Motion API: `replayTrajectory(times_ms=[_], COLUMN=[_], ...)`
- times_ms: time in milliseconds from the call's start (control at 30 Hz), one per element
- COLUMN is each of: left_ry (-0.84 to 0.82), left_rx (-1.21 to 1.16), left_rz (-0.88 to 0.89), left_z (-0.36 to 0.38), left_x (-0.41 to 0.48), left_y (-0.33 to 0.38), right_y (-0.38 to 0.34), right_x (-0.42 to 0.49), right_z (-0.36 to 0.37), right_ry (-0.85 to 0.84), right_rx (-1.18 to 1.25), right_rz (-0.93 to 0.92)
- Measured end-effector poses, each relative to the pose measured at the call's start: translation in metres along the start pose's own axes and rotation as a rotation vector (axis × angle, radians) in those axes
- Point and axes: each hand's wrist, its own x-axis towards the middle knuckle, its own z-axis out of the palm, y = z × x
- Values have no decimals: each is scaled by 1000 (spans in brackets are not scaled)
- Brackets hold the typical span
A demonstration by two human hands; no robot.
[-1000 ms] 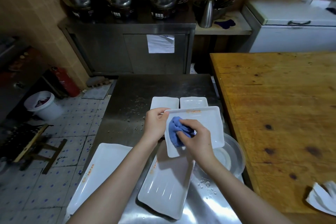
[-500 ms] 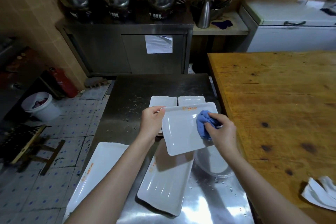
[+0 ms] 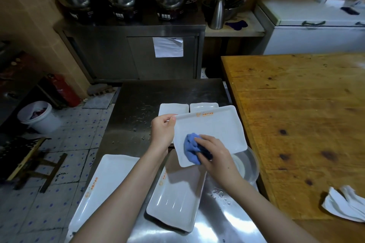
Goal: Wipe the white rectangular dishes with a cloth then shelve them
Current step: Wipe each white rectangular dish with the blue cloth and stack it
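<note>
Left grip: my left grip (image 3: 162, 134) pinches the dish (image 3: 215, 126) by its left edge near the far corner, with my thumb on the rim and my fingers curled under it.
Right grip: my right grip (image 3: 215, 156) is curled round the bunched cloth (image 3: 190, 149) and presses it onto the dish.
Dish: white and rectangular, with orange print along its far rim. I hold it tilted in the air above the steel desk (image 3: 150, 94).
Cloth: blue and crumpled, touching the near-left part of the dish's inner face.
Long dish (image 3: 173, 203): lies on the desk below the one I hold, between my forearms, ribbed inside.
Wide dish (image 3: 102, 183): lies at the desk's left edge, just beside the long dish, under my left forearm.
Small dishes (image 3: 173, 108): two side by side on the desk beyond my hands, partly hidden by the dish.
Bowl (image 3: 248, 165): metal, on the desk to my right, partly under the dish.
Drops (image 3: 219, 194): water on the steel near my right forearm.
Wooden desk (image 3: 296, 124): stands along the right side, with a crumpled white rag (image 3: 343, 207) on its near part.
</note>
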Motion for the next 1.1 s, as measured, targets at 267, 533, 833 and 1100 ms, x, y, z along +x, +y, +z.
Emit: replayTrajectory(times_ms=[267, 533, 833, 1100], left_ry=[26, 65, 81, 72], left_rx=[3, -45, -6, -6], left_rz=[-21, -49, -81, -39], left_z=[-11, -8, 0, -5], left_x=[6, 7, 10, 6], left_y=[-4, -4, -10, -4], right_y=[38, 8, -28, 16], right_x=[10, 9, -6, 3], right_z=[-34, -18, 11, -24], right_ry=[130, 117, -34, 97], right_rx=[-79, -22, -53, -21], right_rz=[246, 255, 41, 218])
